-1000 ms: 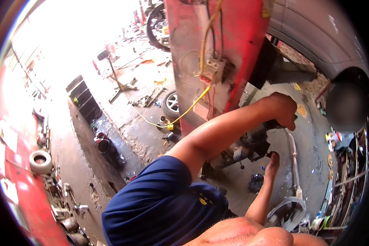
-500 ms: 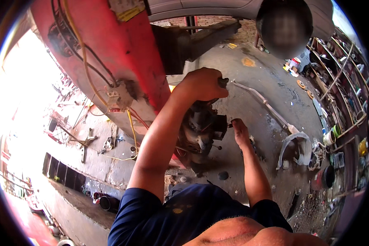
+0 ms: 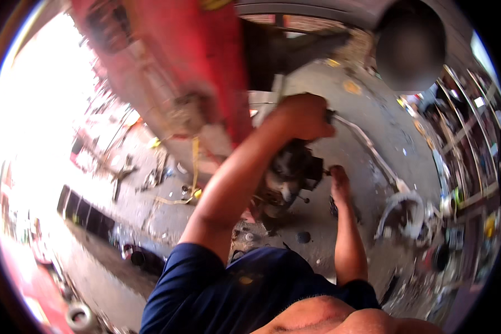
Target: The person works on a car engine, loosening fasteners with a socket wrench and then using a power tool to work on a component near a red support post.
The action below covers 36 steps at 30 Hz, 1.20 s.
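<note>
A dark, greasy mechanical assembly (image 3: 288,171) stands in front of me beside the red post (image 3: 206,61). My left hand (image 3: 306,116) is closed over its top, fingers wrapped round something dark whose end (image 3: 330,116) pokes out past the knuckles. What that piece is, I cannot make out. Lower down, my right hand (image 3: 340,181) is by the right side of the assembly, fingers curled at a small dark part jutting toward it. Blur hides whether those fingers grip that part. A thin rod with a round end (image 3: 304,199) sticks out below.
A long pale pipe (image 3: 373,147) lies on the floor to the right, near a whitish curved piece (image 3: 401,214). Cluttered shelves (image 3: 467,128) line the right side. A dark metal arm (image 3: 306,50) extends from the post. Lower left, a concrete ledge (image 3: 106,245) runs past scattered parts.
The whole scene has shifted right in the picture, with motion blur. Both hands keep about the same places at the assembly.
</note>
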Motion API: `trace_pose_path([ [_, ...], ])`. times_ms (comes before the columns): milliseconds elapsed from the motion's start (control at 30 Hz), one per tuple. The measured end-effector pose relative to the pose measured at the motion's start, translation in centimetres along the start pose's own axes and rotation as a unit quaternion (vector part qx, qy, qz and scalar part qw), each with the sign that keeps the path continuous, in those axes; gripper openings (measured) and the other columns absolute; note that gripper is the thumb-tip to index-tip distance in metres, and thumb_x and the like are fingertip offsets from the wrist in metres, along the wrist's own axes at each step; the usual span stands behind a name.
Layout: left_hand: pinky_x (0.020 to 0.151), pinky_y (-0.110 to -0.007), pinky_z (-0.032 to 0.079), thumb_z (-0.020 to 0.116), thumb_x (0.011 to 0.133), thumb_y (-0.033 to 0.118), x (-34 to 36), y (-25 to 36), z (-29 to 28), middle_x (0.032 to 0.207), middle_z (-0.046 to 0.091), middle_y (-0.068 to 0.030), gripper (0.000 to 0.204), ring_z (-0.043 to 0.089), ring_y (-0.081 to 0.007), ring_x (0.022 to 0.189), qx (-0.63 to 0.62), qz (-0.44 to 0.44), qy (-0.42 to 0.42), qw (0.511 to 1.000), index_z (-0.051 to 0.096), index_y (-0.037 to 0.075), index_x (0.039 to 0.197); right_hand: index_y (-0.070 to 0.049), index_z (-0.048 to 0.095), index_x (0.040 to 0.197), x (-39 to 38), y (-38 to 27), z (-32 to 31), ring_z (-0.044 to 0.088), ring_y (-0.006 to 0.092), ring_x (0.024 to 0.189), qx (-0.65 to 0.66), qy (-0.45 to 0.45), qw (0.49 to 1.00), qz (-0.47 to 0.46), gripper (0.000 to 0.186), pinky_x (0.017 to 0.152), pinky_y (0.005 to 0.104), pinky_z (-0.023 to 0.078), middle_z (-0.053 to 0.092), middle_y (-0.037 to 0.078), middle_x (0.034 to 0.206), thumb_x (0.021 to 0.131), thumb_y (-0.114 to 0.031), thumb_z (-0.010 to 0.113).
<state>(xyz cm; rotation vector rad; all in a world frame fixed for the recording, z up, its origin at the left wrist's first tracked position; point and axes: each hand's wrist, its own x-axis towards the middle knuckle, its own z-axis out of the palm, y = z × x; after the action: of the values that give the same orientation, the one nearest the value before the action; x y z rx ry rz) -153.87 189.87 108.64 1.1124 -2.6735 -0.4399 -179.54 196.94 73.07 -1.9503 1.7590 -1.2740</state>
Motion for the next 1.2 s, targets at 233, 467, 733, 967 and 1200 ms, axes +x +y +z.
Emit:
trace_pose_path([
  [233, 0.082, -0.046, 0.060, 0.075, 0.074, 0.050, 0.3, 0.4, 0.5, 0.100, 0.081, -0.0141, 0.048, 0.077, -0.0322, 0.096, 0.017, 0.013, 0.035, 0.999, 0.085, 0.010, 0.099, 0.000, 0.067, 0.111, 0.7, 0.7, -1.0, 0.064, 0.0271, 0.105, 0.142, -0.017, 0.989, 0.046, 0.039, 0.098, 0.0402, 0.048, 0.069, 0.013, 0.110, 0.114, -0.031, 0.043],
  [467, 0.078, -0.044, 0.057, 0.074, 0.076, 0.048, 0.4, 0.2, 0.8, 0.098, 0.081, -0.0090, 0.045, 0.077, -0.0270, 0.096, -0.002, 0.012, 0.010, 1.000, 0.085, 0.012, 0.101, 0.000, 0.066, 0.114, 0.5, 0.0, -1.6, 0.063, 0.0257, 0.107, 0.152, -0.028, 0.985, 0.074, 0.041, 0.102, 0.0398, 0.046, 0.069, 0.011, 0.111, 0.115, -0.035, 0.043],
  [733, 0.079, -0.043, 0.057, 0.075, 0.076, 0.048, 0.0, 0.6, 0.5, 0.096, 0.080, -0.0089, 0.044, 0.075, -0.0295, 0.092, -0.013, 0.000, 0.016, 1.000, 0.084, 0.010, 0.097, 0.001, 0.064, 0.121, 0.8, 1.9, -2.4, 0.062, 0.0238, 0.115, 0.205, -0.060, 0.968, 0.132, 0.049, 0.109, 0.0394, 0.042, 0.068, 0.011, 0.122, 0.114, -0.044, 0.047],
  [967, 0.085, -0.046, 0.058, 0.077, 0.077, 0.050, -0.7, 1.3, 0.0, 0.098, 0.080, -0.0143, 0.048, 0.075, -0.0343, 0.095, -0.004, -0.053, 0.032, 0.998, 0.084, 0.008, 0.100, -0.001, 0.063, 0.125, 1.7, 2.2, -3.5, 0.061, 0.0249, 0.117, 0.237, -0.140, 0.958, 0.083, 0.050, 0.111, 0.0398, 0.041, 0.068, 0.012, 0.122, 0.115, -0.047, 0.045],
  [1200, 0.087, -0.048, 0.058, 0.077, 0.077, 0.047, -0.1, 1.3, 0.4, 0.098, 0.078, -0.0197, 0.051, 0.074, -0.0389, 0.095, -0.006, -0.055, 0.011, 0.998, 0.081, 0.003, 0.101, -0.001, 0.061, 0.127, 1.8, 1.1, -4.5, 0.059, 0.0251, 0.122, 0.274, -0.196, 0.939, 0.069, 0.053, 0.113, 0.0396, 0.039, 0.066, 0.012, 0.125, 0.115, -0.050, 0.043],
])
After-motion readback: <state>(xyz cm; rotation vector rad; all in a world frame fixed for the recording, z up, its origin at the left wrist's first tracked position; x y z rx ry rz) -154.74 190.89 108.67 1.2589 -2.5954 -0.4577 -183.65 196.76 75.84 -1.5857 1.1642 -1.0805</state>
